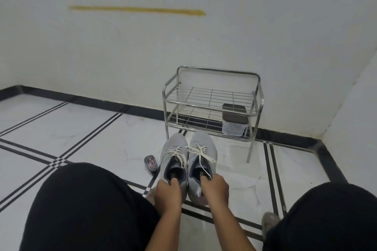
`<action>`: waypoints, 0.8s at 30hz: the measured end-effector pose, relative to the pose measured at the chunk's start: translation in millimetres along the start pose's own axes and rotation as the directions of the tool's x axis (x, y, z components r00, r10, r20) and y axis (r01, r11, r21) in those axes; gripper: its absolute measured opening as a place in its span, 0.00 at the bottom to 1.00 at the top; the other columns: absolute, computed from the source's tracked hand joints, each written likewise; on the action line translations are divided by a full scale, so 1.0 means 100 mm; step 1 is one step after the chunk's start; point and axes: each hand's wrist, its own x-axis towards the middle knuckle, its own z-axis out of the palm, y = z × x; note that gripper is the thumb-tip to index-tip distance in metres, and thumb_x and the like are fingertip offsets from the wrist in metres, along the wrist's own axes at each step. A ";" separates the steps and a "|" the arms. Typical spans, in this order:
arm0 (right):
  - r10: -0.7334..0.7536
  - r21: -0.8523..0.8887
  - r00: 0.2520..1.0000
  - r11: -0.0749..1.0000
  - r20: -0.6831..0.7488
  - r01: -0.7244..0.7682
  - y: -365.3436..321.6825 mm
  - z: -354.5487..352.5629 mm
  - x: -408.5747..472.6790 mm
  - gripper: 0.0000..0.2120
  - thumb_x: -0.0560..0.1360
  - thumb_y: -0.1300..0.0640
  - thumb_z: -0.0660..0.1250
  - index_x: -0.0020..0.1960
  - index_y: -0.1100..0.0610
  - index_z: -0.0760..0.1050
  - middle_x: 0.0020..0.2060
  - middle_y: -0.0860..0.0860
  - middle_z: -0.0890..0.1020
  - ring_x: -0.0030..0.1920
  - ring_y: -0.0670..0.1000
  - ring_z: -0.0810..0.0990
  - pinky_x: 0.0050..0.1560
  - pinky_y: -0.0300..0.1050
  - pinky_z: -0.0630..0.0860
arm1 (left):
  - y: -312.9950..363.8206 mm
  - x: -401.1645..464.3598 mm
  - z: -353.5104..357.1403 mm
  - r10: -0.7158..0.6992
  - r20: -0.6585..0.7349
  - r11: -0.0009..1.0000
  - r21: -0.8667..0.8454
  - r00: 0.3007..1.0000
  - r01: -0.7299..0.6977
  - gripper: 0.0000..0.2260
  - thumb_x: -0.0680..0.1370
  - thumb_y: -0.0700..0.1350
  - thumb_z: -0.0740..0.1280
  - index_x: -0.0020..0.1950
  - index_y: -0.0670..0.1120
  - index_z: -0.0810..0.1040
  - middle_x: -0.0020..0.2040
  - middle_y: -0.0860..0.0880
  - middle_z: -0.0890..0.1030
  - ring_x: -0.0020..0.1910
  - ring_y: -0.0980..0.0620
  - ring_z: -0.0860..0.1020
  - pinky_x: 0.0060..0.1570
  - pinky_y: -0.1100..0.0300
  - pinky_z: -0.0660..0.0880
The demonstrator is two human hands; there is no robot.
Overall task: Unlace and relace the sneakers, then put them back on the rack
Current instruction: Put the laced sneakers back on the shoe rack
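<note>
The floor [85, 128] of white tile with black lines carries everything here, and against the far wall stands the rack [212, 108], a wire frame with two shelves. Its top shelf holds no shoes; on the lower shelf, at the right end, sits a small tub [234, 120] with a dark lid. The sneakers stand side by side on the floor just in front of the rack, toes towards it, heels towards the person, whose dark-clad knees frame the view. The left sneaker [173, 161] and the right sneaker [202, 159] are both laced through their eyelets, with the white lace ends lying loose over the tongues rather than drawn into neat bows, so far as can be made out. The left hand [168, 192] grips the heel collar of the left sneaker, fingers curled into the opening; the right hand [215, 188] grips the right one the same way, fingertips hooked inside the collar. A small dark gadget [151, 164] lies on the floor just left of the shoes. Judging by this, the lacing looks finished or nearly so, and what remains is lifting the pair onto a shelf.
</note>
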 end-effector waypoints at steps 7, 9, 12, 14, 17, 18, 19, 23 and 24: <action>-0.110 -0.003 0.994 0.994 -0.021 0.110 -0.32 -0.23 0.03 0.09 0.76 0.55 0.61 0.46 0.60 0.76 0.38 0.53 0.79 0.34 0.49 0.74 0.30 0.39 0.68 | 0.25 0.06 -0.09 -0.012 -0.032 0.997 -0.073 0.999 0.010 0.09 0.74 0.45 0.60 0.38 0.42 0.75 0.30 0.46 0.81 0.34 0.46 0.80 0.41 0.54 0.76; -0.149 0.026 0.989 0.988 -0.020 0.149 -0.49 -0.32 0.04 0.09 0.76 0.55 0.61 0.45 0.60 0.76 0.37 0.53 0.78 0.34 0.48 0.75 0.29 0.39 0.68 | 0.43 0.09 -0.16 0.021 -0.064 0.994 -0.107 0.998 -0.028 0.09 0.73 0.46 0.61 0.38 0.42 0.74 0.28 0.46 0.81 0.34 0.46 0.81 0.41 0.54 0.76; -0.199 0.091 0.980 0.975 -0.028 0.201 -0.84 -0.45 0.17 0.09 0.75 0.55 0.61 0.44 0.61 0.76 0.36 0.54 0.79 0.34 0.50 0.75 0.30 0.40 0.68 | 0.86 0.20 -0.23 0.122 -0.109 0.979 -0.148 0.987 -0.138 0.10 0.73 0.46 0.61 0.35 0.42 0.72 0.31 0.45 0.80 0.35 0.45 0.80 0.40 0.52 0.76; -0.216 0.131 0.975 0.967 -0.049 0.220 -1.11 -0.53 0.29 0.10 0.75 0.56 0.61 0.42 0.61 0.76 0.36 0.55 0.79 0.33 0.51 0.75 0.29 0.41 0.68 | 1.16 0.31 -0.26 0.173 -0.108 0.963 -0.190 0.979 -0.191 0.09 0.72 0.46 0.61 0.34 0.43 0.70 0.32 0.45 0.80 0.35 0.44 0.80 0.40 0.51 0.75; -0.229 0.174 0.971 0.956 -0.068 0.238 -1.56 -0.64 0.60 0.10 0.74 0.56 0.62 0.39 0.61 0.75 0.32 0.54 0.76 0.31 0.51 0.73 0.28 0.40 0.65 | 1.64 0.66 -0.13 0.212 -0.058 0.955 -0.199 0.976 -0.219 0.09 0.72 0.47 0.62 0.35 0.45 0.70 0.34 0.44 0.80 0.38 0.43 0.81 0.41 0.52 0.74; -0.231 0.179 0.971 0.954 -0.067 0.240 -1.71 -0.68 0.74 0.09 0.74 0.57 0.62 0.38 0.62 0.74 0.30 0.54 0.75 0.30 0.51 0.74 0.27 0.40 0.66 | 1.80 0.81 -0.06 0.211 -0.030 0.957 -0.196 0.977 -0.212 0.08 0.72 0.46 0.62 0.35 0.44 0.70 0.35 0.44 0.80 0.39 0.43 0.81 0.40 0.53 0.74; -0.218 0.188 0.974 0.956 -0.062 0.226 -1.82 -0.71 0.83 0.09 0.73 0.58 0.63 0.38 0.62 0.74 0.30 0.54 0.76 0.29 0.52 0.75 0.28 0.39 0.69 | 1.93 0.90 -0.02 0.209 -0.005 0.962 -0.178 0.978 -0.207 0.08 0.73 0.46 0.61 0.36 0.44 0.71 0.36 0.44 0.81 0.40 0.43 0.81 0.40 0.53 0.73; -0.131 0.311 0.991 0.941 -0.015 0.129 -2.28 -0.71 1.47 0.05 0.71 0.61 0.62 0.39 0.63 0.74 0.35 0.57 0.79 0.34 0.59 0.82 0.40 0.58 0.83 | 2.47 1.43 0.35 0.181 0.073 0.977 -0.127 0.981 -0.171 0.08 0.74 0.45 0.60 0.38 0.42 0.72 0.40 0.43 0.82 0.42 0.44 0.81 0.34 0.59 0.68; -0.110 0.331 0.994 0.938 0.006 0.102 -2.36 -0.71 1.63 0.05 0.72 0.63 0.62 0.38 0.62 0.73 0.34 0.57 0.79 0.33 0.59 0.82 0.41 0.59 0.82 | 2.57 1.55 0.44 0.171 0.091 0.980 -0.117 0.981 -0.160 0.07 0.73 0.44 0.60 0.39 0.42 0.73 0.40 0.43 0.82 0.41 0.45 0.81 0.34 0.59 0.69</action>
